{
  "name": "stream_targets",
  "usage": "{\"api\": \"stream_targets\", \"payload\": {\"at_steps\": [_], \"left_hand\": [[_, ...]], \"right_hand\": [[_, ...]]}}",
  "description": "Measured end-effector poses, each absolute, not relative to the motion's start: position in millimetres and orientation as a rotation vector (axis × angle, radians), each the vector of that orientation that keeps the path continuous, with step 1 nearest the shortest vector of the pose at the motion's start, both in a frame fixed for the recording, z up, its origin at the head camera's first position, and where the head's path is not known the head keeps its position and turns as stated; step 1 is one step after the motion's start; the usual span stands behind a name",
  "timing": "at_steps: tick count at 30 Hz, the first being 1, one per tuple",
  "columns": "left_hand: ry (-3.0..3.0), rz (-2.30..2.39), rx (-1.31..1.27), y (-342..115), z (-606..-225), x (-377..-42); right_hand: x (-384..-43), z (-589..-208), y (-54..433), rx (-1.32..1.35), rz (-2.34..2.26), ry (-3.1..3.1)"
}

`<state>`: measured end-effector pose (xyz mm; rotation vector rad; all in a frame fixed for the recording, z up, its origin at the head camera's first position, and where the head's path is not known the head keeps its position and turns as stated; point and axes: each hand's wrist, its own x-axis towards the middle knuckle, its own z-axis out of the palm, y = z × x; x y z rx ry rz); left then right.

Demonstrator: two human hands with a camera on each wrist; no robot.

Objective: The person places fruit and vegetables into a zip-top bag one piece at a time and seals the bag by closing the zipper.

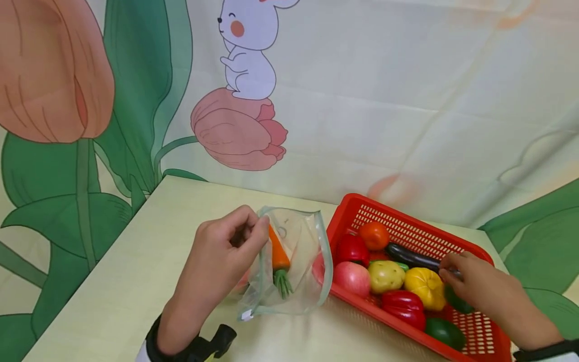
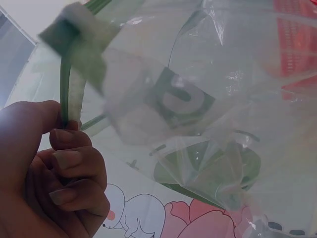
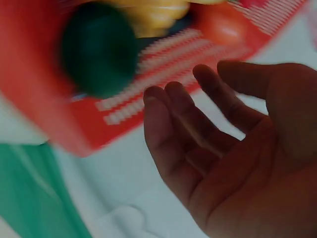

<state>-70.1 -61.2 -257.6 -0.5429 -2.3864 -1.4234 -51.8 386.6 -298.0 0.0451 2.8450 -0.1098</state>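
My left hand pinches the rim of a clear zip bag between thumb and forefinger. The same hand shows close up in the left wrist view, its other fingers curled. Inside the bag a carrot hangs with its green top downward. Over the right end of a red basket, my right hand hovers by an eggplant and a dark green vegetable. Its fingers are loosely bent and nothing lies between them in the right wrist view.
The basket also holds a tomato, a pink fruit, a potato, a yellow pumpkin, a red bell pepper and a dark green avocado-like piece. A printed cloth hangs behind the pale table.
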Motion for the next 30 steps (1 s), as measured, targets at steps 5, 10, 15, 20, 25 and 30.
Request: {"api": "stream_targets", "payload": {"at_steps": [5, 10, 15, 20, 25, 30], "left_hand": [[-2.379, -1.418, -0.539, -63, -258, -71], [-2.373, -1.421, -0.534, -65, -257, -72], [-2.367, -1.447, -0.539, -64, -258, -71], [-2.380, -1.459, -0.529, -65, -258, -71], [-2.377, -1.469, -0.525, -67, -257, -71], [-2.382, -1.485, -0.521, -69, -257, -73]], "right_hand": [[-59, -320, 405, 0.015, 0.002, 2.733], [-64, -336, 405, -0.023, -0.063, 2.653], [-61, -350, 403, -0.009, -0.108, 2.585], [-62, -353, 402, -0.011, -0.113, 2.567], [-64, -350, 402, -0.048, -0.168, 2.563], [-65, -348, 401, -0.054, -0.176, 2.542]]}}
